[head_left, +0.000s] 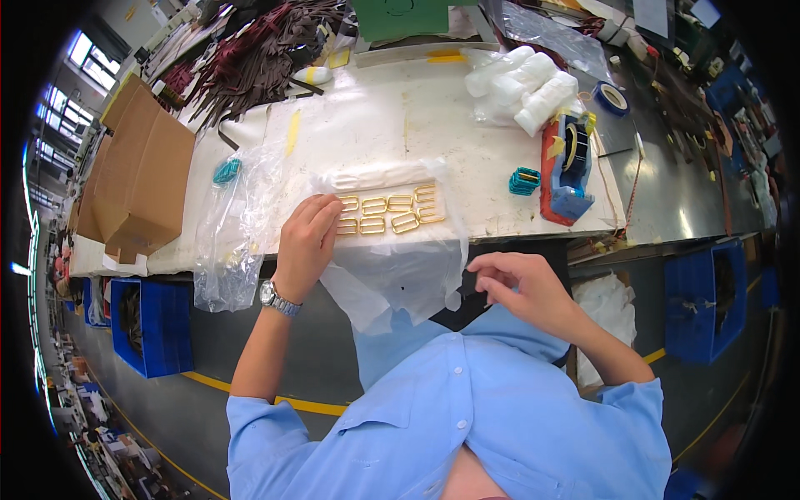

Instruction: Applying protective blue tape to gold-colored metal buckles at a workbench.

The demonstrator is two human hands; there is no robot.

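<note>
**Laying out buckles on the wrap sheet**

The left hand [307,237] rests flat, fingers loosely spread, on the gold rectangular metal buckles [389,212] lined in two rows on a clear plastic sheet [400,275] at the white table [367,125] edge. The right hand [521,287] pinches the sheet's hanging corner. Folding it over likely needs the rows kept still.

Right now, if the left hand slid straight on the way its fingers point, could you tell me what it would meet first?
The left hand points toward the rows of gold rectangular metal buckles lying on the clear plastic sheet; its fingertips seem already at the nearest one, so that comes first.
</note>
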